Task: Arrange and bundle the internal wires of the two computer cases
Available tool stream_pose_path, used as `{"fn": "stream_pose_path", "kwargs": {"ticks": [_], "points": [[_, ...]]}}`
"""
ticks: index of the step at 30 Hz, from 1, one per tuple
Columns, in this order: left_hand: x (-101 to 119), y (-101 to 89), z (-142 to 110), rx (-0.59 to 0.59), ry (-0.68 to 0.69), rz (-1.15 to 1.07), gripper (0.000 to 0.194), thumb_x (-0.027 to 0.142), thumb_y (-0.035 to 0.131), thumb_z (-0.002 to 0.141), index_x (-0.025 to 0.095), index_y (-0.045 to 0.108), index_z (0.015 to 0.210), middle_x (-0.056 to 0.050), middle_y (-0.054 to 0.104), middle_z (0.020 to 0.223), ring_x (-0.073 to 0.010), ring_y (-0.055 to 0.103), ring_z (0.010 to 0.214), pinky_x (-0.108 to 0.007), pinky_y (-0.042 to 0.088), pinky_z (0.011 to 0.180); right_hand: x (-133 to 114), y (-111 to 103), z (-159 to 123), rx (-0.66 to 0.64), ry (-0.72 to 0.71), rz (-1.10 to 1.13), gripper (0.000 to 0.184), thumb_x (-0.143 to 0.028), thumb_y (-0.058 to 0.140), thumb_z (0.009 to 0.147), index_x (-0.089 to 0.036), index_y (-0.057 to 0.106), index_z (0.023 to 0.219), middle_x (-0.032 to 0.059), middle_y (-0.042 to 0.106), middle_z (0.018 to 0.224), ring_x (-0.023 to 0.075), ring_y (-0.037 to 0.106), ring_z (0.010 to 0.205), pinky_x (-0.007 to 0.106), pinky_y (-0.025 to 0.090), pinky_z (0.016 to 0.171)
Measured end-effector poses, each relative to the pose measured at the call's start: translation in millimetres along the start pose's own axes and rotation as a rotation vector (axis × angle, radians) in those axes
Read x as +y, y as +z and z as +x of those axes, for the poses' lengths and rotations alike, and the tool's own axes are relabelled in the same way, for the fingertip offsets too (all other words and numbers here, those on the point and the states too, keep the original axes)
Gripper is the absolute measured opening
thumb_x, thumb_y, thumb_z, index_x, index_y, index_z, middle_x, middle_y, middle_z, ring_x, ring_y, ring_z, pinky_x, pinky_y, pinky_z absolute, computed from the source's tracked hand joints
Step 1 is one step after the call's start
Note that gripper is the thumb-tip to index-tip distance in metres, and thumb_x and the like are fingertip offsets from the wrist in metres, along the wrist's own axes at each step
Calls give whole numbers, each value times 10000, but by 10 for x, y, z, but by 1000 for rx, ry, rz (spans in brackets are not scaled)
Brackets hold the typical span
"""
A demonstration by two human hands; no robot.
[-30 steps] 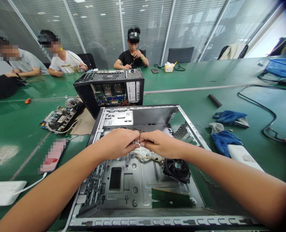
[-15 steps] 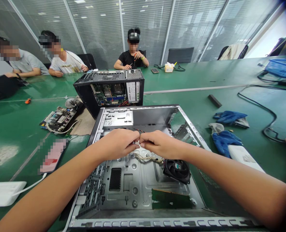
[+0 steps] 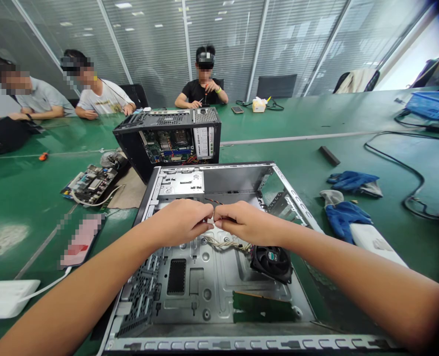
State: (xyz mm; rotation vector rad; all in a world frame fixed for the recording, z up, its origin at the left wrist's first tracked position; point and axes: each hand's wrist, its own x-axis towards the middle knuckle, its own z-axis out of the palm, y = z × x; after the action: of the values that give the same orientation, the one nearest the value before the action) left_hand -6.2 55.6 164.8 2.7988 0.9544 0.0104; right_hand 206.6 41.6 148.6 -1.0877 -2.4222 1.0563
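Observation:
My left hand (image 3: 190,220) and my right hand (image 3: 238,222) meet above the middle of an open computer case (image 3: 219,341) lying on its side. Both are closed in a pinch, fingertips almost touching; whatever they grip is hidden by the fingers. A thin dark wire (image 3: 214,200) shows just behind them. Below, a twisted bundle of pale wires (image 3: 229,244) runs across the case floor to a black cooling fan (image 3: 272,263), which rests near the right side. A green memory module (image 3: 262,307) lies flat toward the near edge.
Behind stands a black computer tower (image 3: 167,121) with its side open. To the left are a circuit board (image 3: 93,183), a phone (image 3: 82,241) and a white power bank (image 3: 10,299). Blue gloves (image 3: 347,217) and a black cable (image 3: 401,153) lie rightward. Several people sit around the green table.
Almost nothing differs. Both hands stay pinched together at the same spot over the case, with only a very slight shift of the view.

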Motion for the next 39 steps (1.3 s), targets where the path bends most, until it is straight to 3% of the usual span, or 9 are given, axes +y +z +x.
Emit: {"fn": "stream_pose_path", "kwargs": {"ticks": [10,17,26,39], "points": [[35,-33,-26,67,-4,-75,198,344,473,953,187,531,846,-19,619,767,-143,528,642,-273,335,595,-7,-8,5,11,-10,17,145,-173,441,916,-191,564,841,-12,571,713,125,446,647,273,337,654],[38,-14,8,31,-32,-3,293,358,397,1017,186,522,816,-17,617,727,-147,532,626,-280,302,581,-2,11,16,26,-16,31,172,-186,443,924,-195,500,763,-23,523,692,119,418,639,268,334,650],[49,-24,9,28,-6,21,300,355,382,1026,185,534,832,-20,633,745,-152,548,647,-286,299,586,7,15,13,63,30,23,114,-220,465,920,-193,538,837,-12,551,721,129,451,663,275,347,654],[27,9,-21,133,-18,-79,263,394,419,996,185,539,892,-28,636,807,-155,555,700,-280,381,647,-8,-34,16,15,43,125,132,-171,422,899,-201,508,804,-12,550,724,141,505,695,282,388,676]]}}
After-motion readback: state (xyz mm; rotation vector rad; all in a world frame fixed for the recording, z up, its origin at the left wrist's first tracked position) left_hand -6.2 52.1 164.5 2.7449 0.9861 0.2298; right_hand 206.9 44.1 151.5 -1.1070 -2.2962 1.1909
